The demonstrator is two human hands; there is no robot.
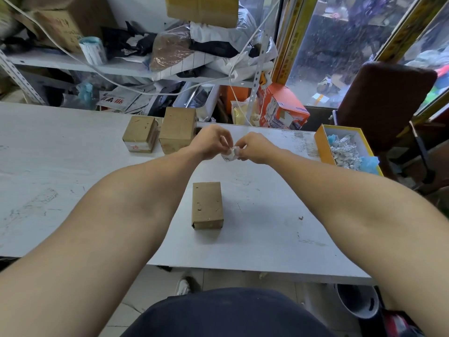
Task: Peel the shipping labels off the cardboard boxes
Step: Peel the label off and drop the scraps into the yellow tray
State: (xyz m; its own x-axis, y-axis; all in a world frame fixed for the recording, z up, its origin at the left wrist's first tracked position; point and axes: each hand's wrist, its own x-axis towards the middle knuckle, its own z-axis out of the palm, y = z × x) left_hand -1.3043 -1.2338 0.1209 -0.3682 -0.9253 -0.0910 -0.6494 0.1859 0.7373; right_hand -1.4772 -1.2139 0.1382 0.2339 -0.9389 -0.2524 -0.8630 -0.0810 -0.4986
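A small brown cardboard box lies on the white table in front of me, its top bare of any label. Above and beyond it, both hands meet in the air. My left hand and my right hand pinch a crumpled white shipping label between their fingertips. Two more cardboard boxes stand at the table's far edge: the left box has a white label with red print on its front, and the taller box beside it shows plain cardboard.
A yellow-sided tray holding several crumpled labels and blue scraps sits at the table's right edge. Cluttered shelves stand behind the table, a brown chair at the right, a grey bin under the table.
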